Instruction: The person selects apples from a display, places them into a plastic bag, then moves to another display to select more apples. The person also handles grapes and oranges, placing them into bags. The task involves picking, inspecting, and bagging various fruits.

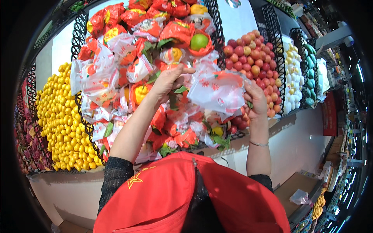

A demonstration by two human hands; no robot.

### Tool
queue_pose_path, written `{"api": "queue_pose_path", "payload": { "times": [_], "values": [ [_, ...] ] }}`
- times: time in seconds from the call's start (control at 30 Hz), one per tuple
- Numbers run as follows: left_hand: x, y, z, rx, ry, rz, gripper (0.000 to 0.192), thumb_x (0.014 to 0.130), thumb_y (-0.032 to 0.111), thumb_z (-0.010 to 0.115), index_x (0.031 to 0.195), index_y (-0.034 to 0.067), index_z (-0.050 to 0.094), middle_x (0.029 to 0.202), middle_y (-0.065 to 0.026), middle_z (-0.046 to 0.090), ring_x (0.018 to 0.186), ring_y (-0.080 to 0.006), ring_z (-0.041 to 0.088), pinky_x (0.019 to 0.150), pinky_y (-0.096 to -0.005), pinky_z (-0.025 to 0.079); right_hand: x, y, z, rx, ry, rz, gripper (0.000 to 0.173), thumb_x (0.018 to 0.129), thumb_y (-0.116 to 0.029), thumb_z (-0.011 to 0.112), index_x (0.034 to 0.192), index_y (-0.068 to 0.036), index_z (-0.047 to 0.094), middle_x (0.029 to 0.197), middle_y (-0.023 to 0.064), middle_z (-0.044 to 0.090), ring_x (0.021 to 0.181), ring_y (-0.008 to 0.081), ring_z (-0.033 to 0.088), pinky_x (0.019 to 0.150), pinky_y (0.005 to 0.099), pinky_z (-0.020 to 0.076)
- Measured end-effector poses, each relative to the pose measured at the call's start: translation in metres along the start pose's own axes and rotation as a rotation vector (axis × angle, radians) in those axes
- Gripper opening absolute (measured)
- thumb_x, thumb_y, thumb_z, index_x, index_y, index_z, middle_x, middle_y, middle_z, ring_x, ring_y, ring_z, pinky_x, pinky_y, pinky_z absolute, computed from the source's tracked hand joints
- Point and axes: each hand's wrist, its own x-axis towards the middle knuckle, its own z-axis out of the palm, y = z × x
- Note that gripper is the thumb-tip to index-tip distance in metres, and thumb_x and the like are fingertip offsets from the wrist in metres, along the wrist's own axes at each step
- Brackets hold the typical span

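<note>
My right hand [255,97] grips the edge of a flattened white printed plastic bag [217,91], with some red plastic and a bit of green leaf by the fingers. To the left, my left hand [174,80] is raised over the pile with its index finger stretched to the right; its other fingers are curled, and whether they hold anything cannot be told. Under both hands lies a heap of citrus fruits wrapped in red and white plastic. An unwrapped-topped orange citrus fruit [141,92] shows left of my left forearm, and a green citrus fruit [199,42] sits in red plastic further back.
Black lattice dividers [79,35] flank the wrapped fruit. Small yellow citrus fruits [62,122] are heaped on the left, red plums [256,61] on the right, then fruits in white foam nets [292,78]. Bananas [319,206] hang at the lower right.
</note>
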Motion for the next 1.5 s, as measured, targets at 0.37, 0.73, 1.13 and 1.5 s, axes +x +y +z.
{"api": "queue_pose_path", "payload": {
  "times": [0.37, 0.73, 1.13, 1.5],
  "values": [
    [-0.054, 0.041, 0.000, 0.016, 0.141, -0.048, 0.051, 0.076, 0.025, 0.077, 0.114, -0.001, 0.055, 0.067, 0.0066, 0.047, 0.062, -0.0032, 0.045, 0.056, -0.0203, 0.038, 0.074, 0.036, 0.097, -0.193, -0.078, -0.272, 0.023, 0.091, -0.026, 0.062, 0.084, -0.005, 0.066, 0.058, -0.0032, 0.054, 0.046, 0.0021, 0.041, 0.042, 0.0206, 0.0322],
    [-0.062, 0.036, -0.036, 0.041, 0.597, 0.258, 0.023, 0.077, 0.010, 0.073, 0.097, 0.004, 0.063, 0.080, 0.0004, 0.064, 0.066, -0.0071, 0.059, 0.060, -0.0212, 0.046, 0.300, -0.065, 0.156, -1.983, 0.151, -0.588, 0.054, 0.066, -0.036, 0.077, 0.110, -0.008, 0.064, 0.119, 0.0141, 0.054, 0.110, 0.0344, 0.053, 0.087, 0.0407, 0.0484],
    [-0.100, 0.043, -0.057, 0.036, 0.517, 0.161, 0.008, 0.085, 0.010, 0.064, 0.088, 0.003, 0.061, 0.071, 0.0030, 0.056, 0.059, -0.0039, 0.045, 0.053, -0.0204, 0.036, 0.349, -0.087, 0.177, -1.819, 0.131, -0.212, 0.067, 0.053, -0.040, 0.084, 0.110, -0.010, 0.067, 0.124, 0.0129, 0.059, 0.109, 0.0268, 0.060, 0.085, 0.0353, 0.0513],
    [-0.043, 0.035, -0.025, 0.532, 0.642, 0.264, 0.022, 0.080, 0.012, 0.068, 0.066, 0.005, 0.052, 0.060, 0.0022, 0.053, 0.054, -0.0051, 0.048, 0.047, -0.0228, 0.039, 0.088, -0.012, 0.076, 0.520, -0.684, 0.136, 0.054, 0.086, -0.049, 0.054, 0.122, -0.009, 0.051, 0.117, 0.0155, 0.058, 0.104, 0.0316, 0.060, 0.085, 0.0476, 0.0516]
  ]
}}
